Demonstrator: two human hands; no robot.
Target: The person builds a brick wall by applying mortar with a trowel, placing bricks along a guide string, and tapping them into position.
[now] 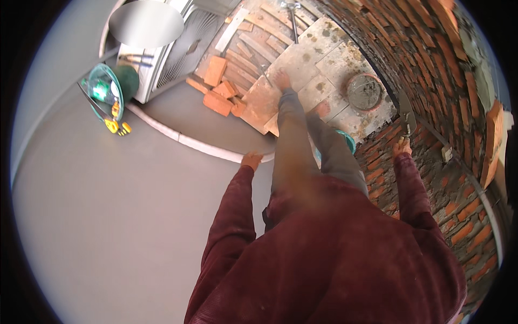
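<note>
My right hand (401, 146) is closed round the handle of a trowel (407, 114), whose grey blade points away from me beside the brick wall (426, 65). My left hand (252, 160) appears open, its fingers loosely bent to the right. It overlaps a white wrapped pipe (208, 150); whether it rests on the pipe cannot be told. Beyond my feet, a round bucket (364, 92) of wet grey mortar stands near the wall. A teal container (346, 141) shows partly behind my leg.
Orange bricks (218, 102) lie ahead, near wooden strips (259, 47) and a hammer (294, 24). At left, a green bucket (125, 81) stands by a yellow-handled tool (116, 125) and an outdoor air-conditioner unit (189, 43). Mortar-streaked brickwork (458, 216) rises close on my right.
</note>
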